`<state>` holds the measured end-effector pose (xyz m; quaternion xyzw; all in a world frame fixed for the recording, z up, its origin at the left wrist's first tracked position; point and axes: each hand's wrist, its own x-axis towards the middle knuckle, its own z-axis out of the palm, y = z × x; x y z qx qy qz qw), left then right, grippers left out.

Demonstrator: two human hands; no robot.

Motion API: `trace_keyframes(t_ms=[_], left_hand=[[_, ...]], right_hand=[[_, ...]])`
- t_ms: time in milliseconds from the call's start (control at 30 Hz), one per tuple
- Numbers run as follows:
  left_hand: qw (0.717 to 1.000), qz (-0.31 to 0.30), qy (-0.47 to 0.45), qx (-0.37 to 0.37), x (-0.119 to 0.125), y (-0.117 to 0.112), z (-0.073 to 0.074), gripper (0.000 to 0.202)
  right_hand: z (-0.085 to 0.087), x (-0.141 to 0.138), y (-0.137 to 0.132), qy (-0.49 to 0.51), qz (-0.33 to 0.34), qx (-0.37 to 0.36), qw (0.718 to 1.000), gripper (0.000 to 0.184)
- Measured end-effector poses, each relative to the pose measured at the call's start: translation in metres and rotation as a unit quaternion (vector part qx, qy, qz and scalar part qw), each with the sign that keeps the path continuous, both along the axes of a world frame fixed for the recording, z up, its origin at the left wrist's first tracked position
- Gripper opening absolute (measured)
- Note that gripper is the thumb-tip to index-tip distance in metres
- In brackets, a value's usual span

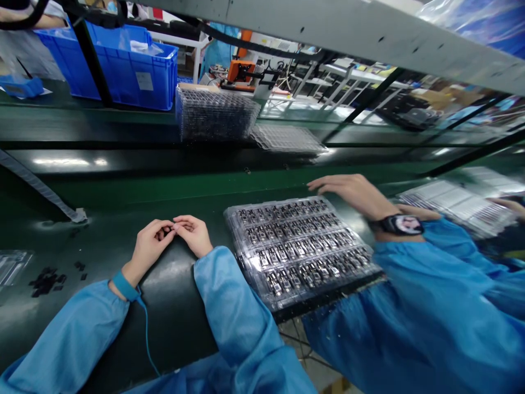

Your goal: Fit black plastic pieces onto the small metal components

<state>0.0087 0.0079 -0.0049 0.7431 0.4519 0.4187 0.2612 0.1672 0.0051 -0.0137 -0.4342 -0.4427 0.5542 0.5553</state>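
Note:
My left hand [152,247] and my right hand [193,234] meet above the green work surface [176,295], fingertips pinched together. Something small and dark shows between the fingers, too small to make out. A blue wrist strap with a cord circles my left wrist. To the left of my left hand lie several small black flat pieces [46,280], loosely heaped. Right of my right hand sits a stack of clear plastic trays [250,273], its top one filled with rows of small black-and-silver metal parts [287,249].
A co-worker's hand [356,192], wearing a watch, hovers by the trays' far right corner. Further trays [447,200] lie at the right. Behind stand a blue bin [123,76] and a tray stack [217,112]. A metal beam [311,27] crosses overhead; a post [41,186] rises at left.

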Motion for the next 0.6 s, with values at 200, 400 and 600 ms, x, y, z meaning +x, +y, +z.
trace_keyframes(t_ms=[200, 400, 600], left_hand=[[1.000, 0.001, 0.003, 0.000, 0.0004, -0.0010, 0.0021, 0.018], [1.000, 0.006, 0.002, -0.005, 0.0008, -0.0019, 0.0032, 0.018], [1.000, 0.003, 0.002, -0.011, 0.0000, -0.0013, 0.0020, 0.018]], right_hand=[[0.0010, -0.0002, -0.0005, -0.001, -0.001, -0.002, 1.000, 0.036], [0.0019, 0.0001, -0.0009, 0.008, 0.001, 0.006, 1.000, 0.031], [0.0015, 0.0001, -0.0008, 0.001, 0.001, -0.001, 1.000, 0.034]])
